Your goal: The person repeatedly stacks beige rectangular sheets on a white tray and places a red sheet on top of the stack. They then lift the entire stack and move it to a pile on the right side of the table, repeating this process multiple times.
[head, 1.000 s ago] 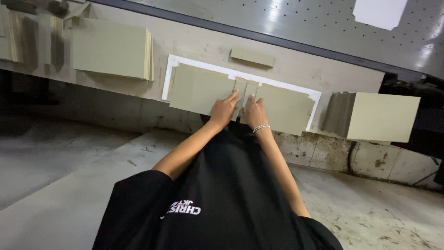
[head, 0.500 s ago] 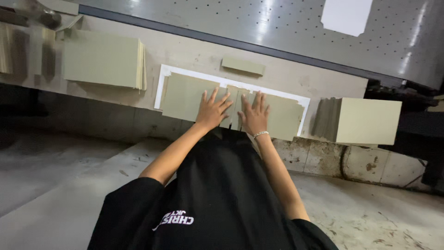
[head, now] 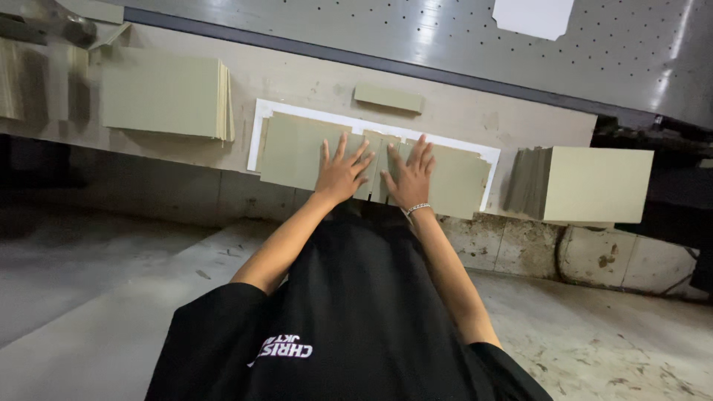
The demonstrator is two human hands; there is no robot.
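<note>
Left hand (head: 342, 174) and right hand (head: 411, 178) lie flat, fingers spread, on olive card sheets (head: 297, 152) overlapping on the white backing sheet (head: 261, 119) at the worktop (head: 312, 82) edge; press evenly, keeping sheet edges aligned

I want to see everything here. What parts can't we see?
- Head view: the board middles lie under the left hand and right hand.
- The far-left stack is cut off by the frame edge.
- The white sheet is cut off by the top edge.
- The right stack is too blurred to count.
</note>
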